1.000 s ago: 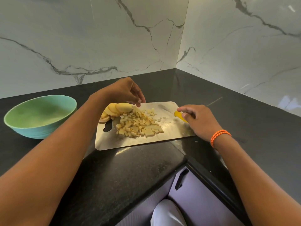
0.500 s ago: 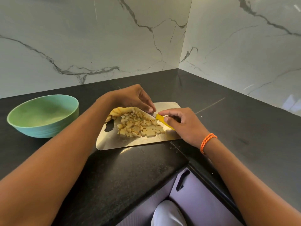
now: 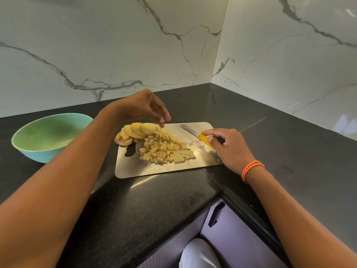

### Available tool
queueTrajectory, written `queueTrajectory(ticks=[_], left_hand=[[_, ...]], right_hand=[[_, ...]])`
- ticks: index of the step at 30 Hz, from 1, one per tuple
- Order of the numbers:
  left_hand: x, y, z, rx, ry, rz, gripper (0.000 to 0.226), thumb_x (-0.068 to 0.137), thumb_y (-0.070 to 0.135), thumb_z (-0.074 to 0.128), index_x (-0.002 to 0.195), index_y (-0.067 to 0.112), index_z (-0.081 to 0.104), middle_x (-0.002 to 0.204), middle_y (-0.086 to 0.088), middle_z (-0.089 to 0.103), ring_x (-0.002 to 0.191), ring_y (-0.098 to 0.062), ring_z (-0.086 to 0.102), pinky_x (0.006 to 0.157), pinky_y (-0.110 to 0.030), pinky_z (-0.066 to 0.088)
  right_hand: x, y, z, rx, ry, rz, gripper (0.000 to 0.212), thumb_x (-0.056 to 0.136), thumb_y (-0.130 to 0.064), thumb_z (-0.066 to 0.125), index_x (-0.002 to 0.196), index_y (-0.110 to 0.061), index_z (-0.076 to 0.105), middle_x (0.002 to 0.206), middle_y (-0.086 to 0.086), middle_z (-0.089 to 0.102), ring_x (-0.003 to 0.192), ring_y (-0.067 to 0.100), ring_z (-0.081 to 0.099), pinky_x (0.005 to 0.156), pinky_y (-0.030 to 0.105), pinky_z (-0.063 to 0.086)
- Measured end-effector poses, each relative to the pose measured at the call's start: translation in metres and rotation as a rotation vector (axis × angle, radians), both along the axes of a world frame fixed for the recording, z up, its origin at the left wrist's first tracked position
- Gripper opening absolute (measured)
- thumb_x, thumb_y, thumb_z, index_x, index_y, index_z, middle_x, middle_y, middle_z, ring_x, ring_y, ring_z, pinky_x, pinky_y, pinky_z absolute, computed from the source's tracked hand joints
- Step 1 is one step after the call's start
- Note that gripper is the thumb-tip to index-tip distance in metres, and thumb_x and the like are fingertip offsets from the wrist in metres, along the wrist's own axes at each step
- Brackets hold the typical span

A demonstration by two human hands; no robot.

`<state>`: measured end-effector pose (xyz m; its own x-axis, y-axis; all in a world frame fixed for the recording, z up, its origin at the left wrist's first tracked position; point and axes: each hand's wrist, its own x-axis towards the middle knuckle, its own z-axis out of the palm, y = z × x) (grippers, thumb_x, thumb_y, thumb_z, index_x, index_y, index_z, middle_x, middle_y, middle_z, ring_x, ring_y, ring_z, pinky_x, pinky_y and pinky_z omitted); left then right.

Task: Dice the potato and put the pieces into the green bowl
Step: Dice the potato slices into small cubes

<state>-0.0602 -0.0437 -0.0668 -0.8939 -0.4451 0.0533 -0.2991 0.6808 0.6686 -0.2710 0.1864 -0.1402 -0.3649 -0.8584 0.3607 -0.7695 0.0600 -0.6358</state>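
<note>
A pile of diced potato (image 3: 167, 149) lies in the middle of a shiny metal cutting board (image 3: 154, 170). Round potato slices (image 3: 138, 130) lean in a row at the board's back left corner. My left hand (image 3: 143, 107) hovers just above the slices, fingers loosely curled downward and holding nothing. My right hand (image 3: 228, 146) grips the yellow handle of a knife (image 3: 195, 133), whose blade lies flat on the board pointing to the back left. The green bowl (image 3: 46, 136) stands on the counter left of the board, and nothing shows inside it.
The black stone countertop (image 3: 154, 206) runs into a corner with white marble walls (image 3: 116, 55) behind and to the right. Its front edge steps inward below the board, above purple cabinet doors with a dark handle (image 3: 216, 213).
My left hand has lifted off the potato pieces and pulled back above the slices. My right hand with the knife has drawn away to the right, laying the blade flat on the board.
</note>
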Motion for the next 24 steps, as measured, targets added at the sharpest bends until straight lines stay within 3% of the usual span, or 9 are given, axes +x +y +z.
queueTrajectory(ticks=[5, 9, 11, 19, 24], left_hand=[[-0.002, -0.012, -0.009, -0.056, -0.014, 0.097, 0.012, 0.089, 0.015, 0.083, 0.1, 0.021, 0.083, 0.089, -0.004, 0.076, 0.084, -0.018, 0.068, 0.077, -0.033, 0.055], [-0.001, -0.021, -0.015, -0.123, -0.375, 0.17, 0.036, 0.096, 0.018, 0.076, 0.132, 0.018, 0.072, 0.129, 0.0, 0.07, 0.122, -0.021, 0.062, 0.107, -0.039, 0.048], [-0.003, -0.018, -0.015, -0.106, -0.458, 0.176, 0.042, 0.098, 0.017, 0.074, 0.14, 0.013, 0.067, 0.137, -0.002, 0.066, 0.127, -0.022, 0.059, 0.109, -0.035, 0.044], [-0.005, -0.016, -0.013, -0.161, -0.339, 0.295, 0.052, 0.078, 0.019, 0.093, 0.118, 0.024, 0.06, 0.117, 0.0, 0.06, 0.109, -0.025, 0.059, 0.088, -0.039, 0.05], [-0.001, -0.016, 0.001, -0.141, -0.14, 0.279, 0.032, 0.089, 0.005, 0.081, 0.109, 0.022, 0.064, 0.112, -0.013, 0.07, 0.101, -0.032, 0.068, 0.073, -0.04, 0.058]], right_hand=[[0.003, -0.003, -0.001, -0.01, 0.037, -0.013, 0.027, 0.103, -0.018, 0.059, 0.125, -0.021, 0.074, 0.13, -0.003, 0.069, 0.113, 0.013, 0.062, 0.097, 0.03, 0.052], [0.005, -0.004, -0.002, 0.023, 0.063, -0.011, 0.027, 0.103, -0.02, 0.059, 0.127, -0.022, 0.073, 0.131, -0.003, 0.068, 0.119, 0.014, 0.06, 0.103, 0.03, 0.049], [0.005, -0.004, -0.002, 0.038, 0.073, -0.01, 0.028, 0.103, -0.019, 0.059, 0.128, -0.021, 0.072, 0.131, -0.002, 0.068, 0.119, 0.015, 0.06, 0.102, 0.029, 0.049], [0.005, -0.002, -0.002, 0.037, 0.076, -0.008, 0.027, 0.103, -0.019, 0.058, 0.127, -0.022, 0.073, 0.129, -0.003, 0.069, 0.115, 0.013, 0.06, 0.098, 0.025, 0.047], [0.006, -0.004, -0.001, 0.022, 0.072, -0.028, 0.028, 0.104, -0.019, 0.057, 0.127, -0.022, 0.072, 0.131, -0.002, 0.068, 0.118, 0.013, 0.06, 0.101, 0.028, 0.049]])
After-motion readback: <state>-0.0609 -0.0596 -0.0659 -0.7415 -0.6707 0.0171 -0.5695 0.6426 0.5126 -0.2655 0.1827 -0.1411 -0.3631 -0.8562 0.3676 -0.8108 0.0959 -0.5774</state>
